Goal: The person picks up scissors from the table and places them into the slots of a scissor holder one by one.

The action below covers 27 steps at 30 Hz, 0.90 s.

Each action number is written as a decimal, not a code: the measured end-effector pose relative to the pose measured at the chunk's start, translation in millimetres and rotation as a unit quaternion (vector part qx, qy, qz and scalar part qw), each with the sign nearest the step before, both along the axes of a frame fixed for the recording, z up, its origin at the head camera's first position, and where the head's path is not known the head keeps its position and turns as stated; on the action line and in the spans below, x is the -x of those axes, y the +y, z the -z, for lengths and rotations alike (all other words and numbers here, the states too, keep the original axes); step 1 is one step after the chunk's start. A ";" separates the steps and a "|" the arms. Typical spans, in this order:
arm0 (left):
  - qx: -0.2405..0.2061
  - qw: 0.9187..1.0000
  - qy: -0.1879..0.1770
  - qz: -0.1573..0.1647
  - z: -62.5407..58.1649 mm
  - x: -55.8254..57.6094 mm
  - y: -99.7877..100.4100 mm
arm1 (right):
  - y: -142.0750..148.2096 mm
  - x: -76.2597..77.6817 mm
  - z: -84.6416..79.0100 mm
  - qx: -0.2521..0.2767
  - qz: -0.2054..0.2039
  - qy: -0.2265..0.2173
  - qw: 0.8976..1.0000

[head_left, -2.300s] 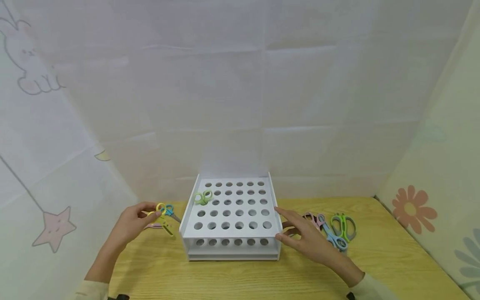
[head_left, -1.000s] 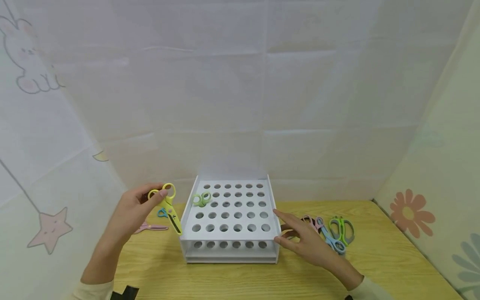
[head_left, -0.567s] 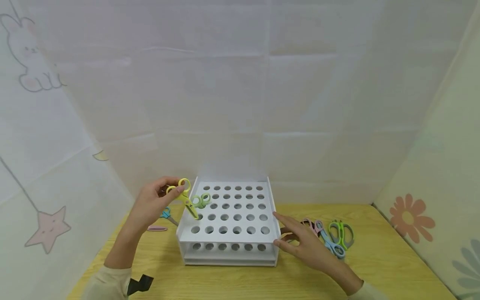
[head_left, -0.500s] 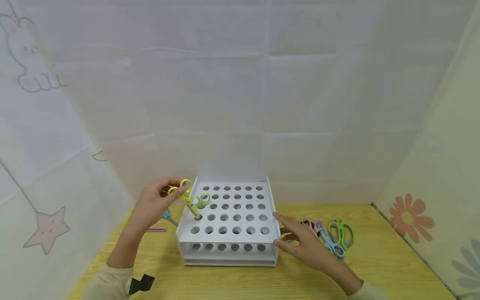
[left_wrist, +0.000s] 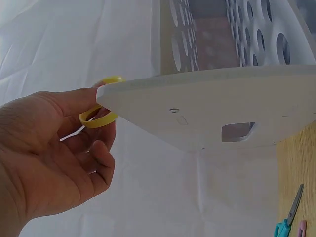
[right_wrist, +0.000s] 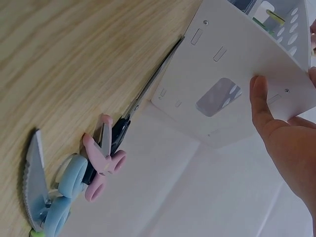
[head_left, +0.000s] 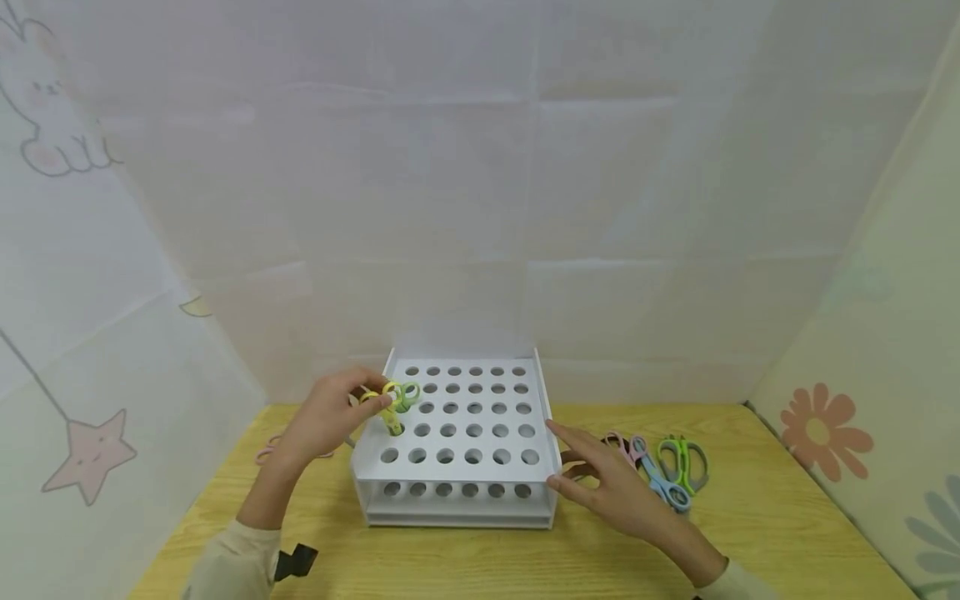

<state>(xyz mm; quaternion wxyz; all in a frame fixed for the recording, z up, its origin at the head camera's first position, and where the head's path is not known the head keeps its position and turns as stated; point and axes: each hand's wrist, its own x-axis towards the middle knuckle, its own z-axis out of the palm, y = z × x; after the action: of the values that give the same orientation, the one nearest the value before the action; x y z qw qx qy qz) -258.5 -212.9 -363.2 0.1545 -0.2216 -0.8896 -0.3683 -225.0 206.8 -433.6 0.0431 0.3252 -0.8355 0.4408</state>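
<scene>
My left hand [head_left: 326, 417] pinches yellow scissors [head_left: 393, 423] by the finger rings, blades pointing down into a left-column hole of the white rack [head_left: 457, 473]. In the left wrist view the yellow ring [left_wrist: 101, 123] shows between thumb and fingers at the rack's side panel [left_wrist: 197, 94]. Light green scissors [head_left: 406, 407] stand in a hole just behind, partly covered by the yellow ones. My right hand [head_left: 615, 492] rests against the rack's right side, its fingertips on the panel in the right wrist view.
Left of the rack, pink scissors [head_left: 262, 455] and teal scissors [left_wrist: 283, 228] lie on the wooden table. To the right lie light blue scissors [head_left: 663, 483], green-and-grey scissors [head_left: 684, 467], pink scissors [right_wrist: 101, 163] and black-handled scissors [right_wrist: 118, 133]. A pale sheet hangs behind.
My left hand has lifted the yellow scissors from the table's left side, carried them right over the rack and lowered their blades into a hole. The right hand has stayed at the rack's side.
</scene>
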 end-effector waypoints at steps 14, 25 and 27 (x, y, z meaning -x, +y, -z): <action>0.079 0.997 -0.010 0.019 12.6 6.1 12.9 | 0.1 1.5 -0.6 0.008 0.002 0.011 1.000; 0.104 0.995 -0.006 0.010 19.3 7.2 17.0 | -0.6 1.4 2.2 0.004 0.005 0.001 1.000; 0.105 0.994 -0.007 0.007 20.4 7.6 17.6 | -0.6 1.4 2.8 0.002 0.005 0.003 1.000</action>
<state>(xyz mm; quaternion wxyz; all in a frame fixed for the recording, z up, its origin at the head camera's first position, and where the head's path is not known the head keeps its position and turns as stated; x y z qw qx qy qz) -266.2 -195.3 -383.6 0.1214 -0.2404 -0.9228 -0.2755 -226.4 206.2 -436.4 0.0486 0.3218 -0.8361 0.4416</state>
